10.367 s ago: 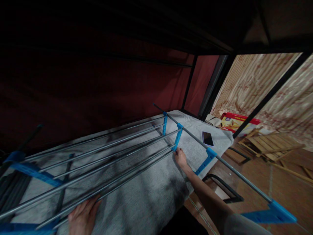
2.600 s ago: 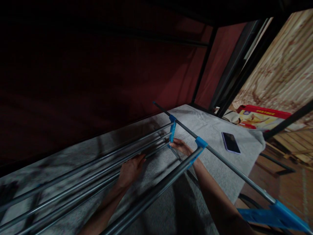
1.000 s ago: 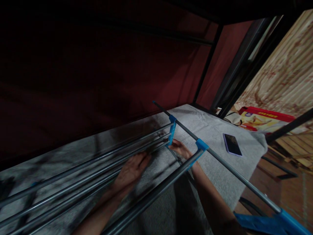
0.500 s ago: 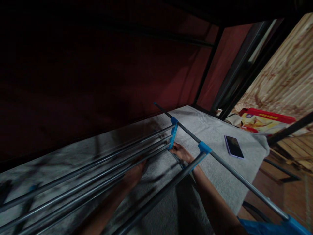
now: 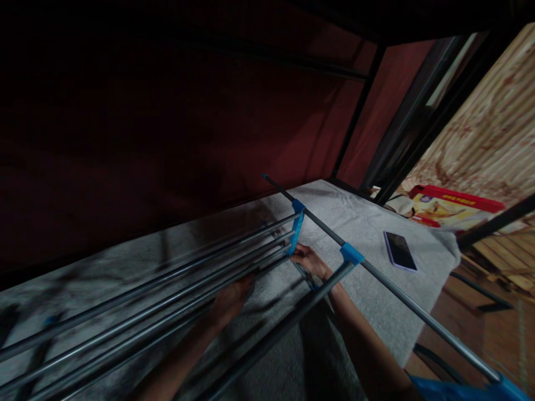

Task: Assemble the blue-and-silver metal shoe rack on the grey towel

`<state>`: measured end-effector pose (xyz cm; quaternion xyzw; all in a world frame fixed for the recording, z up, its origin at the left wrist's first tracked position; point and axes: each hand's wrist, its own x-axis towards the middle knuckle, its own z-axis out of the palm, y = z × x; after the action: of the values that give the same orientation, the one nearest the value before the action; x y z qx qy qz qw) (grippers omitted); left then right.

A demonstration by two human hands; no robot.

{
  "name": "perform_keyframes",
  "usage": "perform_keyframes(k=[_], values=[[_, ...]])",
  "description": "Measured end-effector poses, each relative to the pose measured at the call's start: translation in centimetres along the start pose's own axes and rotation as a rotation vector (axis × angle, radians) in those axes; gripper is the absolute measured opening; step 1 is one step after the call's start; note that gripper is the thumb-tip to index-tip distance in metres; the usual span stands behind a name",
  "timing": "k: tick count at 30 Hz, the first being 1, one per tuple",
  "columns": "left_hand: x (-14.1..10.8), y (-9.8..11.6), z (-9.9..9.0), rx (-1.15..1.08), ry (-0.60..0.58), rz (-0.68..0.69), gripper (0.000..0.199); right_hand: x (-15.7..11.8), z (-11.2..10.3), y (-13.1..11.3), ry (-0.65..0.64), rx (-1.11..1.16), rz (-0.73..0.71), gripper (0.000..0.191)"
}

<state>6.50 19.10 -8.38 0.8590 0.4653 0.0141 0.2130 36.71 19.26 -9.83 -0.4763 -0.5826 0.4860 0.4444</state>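
Observation:
A rack of grey metal tubes (image 5: 167,277) with blue plastic connectors lies across the grey cloth. My left hand (image 5: 234,292) is closed around the lowest tube of the row, partly hidden in shadow. At the far end of that row, my right hand (image 5: 310,260) pinches the lower end of a blue plastic connector (image 5: 297,231), where the tube ends meet it. My right forearm passes under a nearer tube (image 5: 284,334), which joins a second blue connector (image 5: 352,253). A long crosswise tube (image 5: 422,312) runs through both connectors.
A phone (image 5: 400,250) lies on the grey cloth (image 5: 363,223) to the right. Beyond the cloth's edge are a red and yellow box (image 5: 455,205) and wooden slats (image 5: 510,262). A dark frame post (image 5: 359,111) stands before the red backing (image 5: 234,122).
My left hand has shifted slightly to the right along the tube. The right hand stays at the connector, and the rack has barely moved.

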Motion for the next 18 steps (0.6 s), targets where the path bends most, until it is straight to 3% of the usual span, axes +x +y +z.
perform_keyframes(k=[18], values=[[-0.8,-0.7,-0.1,-0.137,-0.009,-0.028,0.052,-0.9,1.3,-1.7,0.002,0.07,0.048,0.029]])
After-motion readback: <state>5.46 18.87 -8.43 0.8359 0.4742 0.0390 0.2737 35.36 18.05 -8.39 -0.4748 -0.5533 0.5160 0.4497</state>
